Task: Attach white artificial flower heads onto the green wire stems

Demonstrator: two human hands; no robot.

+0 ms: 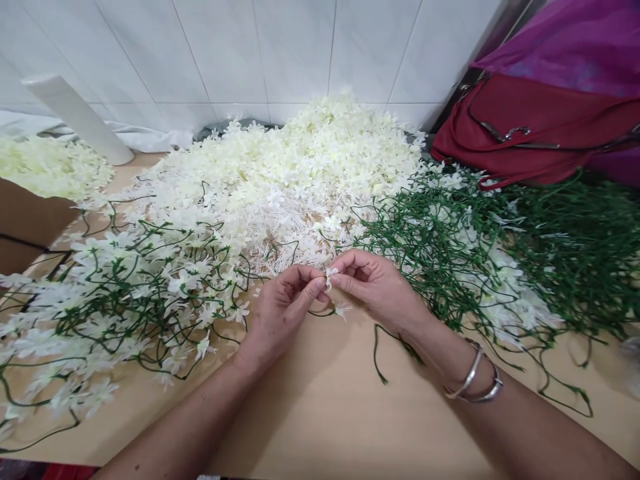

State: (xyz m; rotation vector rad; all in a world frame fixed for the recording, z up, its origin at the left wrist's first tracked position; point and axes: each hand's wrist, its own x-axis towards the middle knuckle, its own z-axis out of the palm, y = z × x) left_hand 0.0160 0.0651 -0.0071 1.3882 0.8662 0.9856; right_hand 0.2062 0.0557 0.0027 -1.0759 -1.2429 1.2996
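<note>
My left grip (320, 280) and right grip (334, 275) pinched closed on one small white flower (329, 277), over the desk (320, 407), green stems (425, 247) nearby

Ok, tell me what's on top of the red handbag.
Purple material drapes over the red handbag, hiding its upper part. Whatever lies within its folds can't be seen.

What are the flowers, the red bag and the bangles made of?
The flowers look like thin, dull cloth, with light, flat petals, though plastic is possible. The red bag seems smooth leather or a copy, with a soft sheen and creases. The bangles are likely polished metal: silvery with bright glints.
</note>
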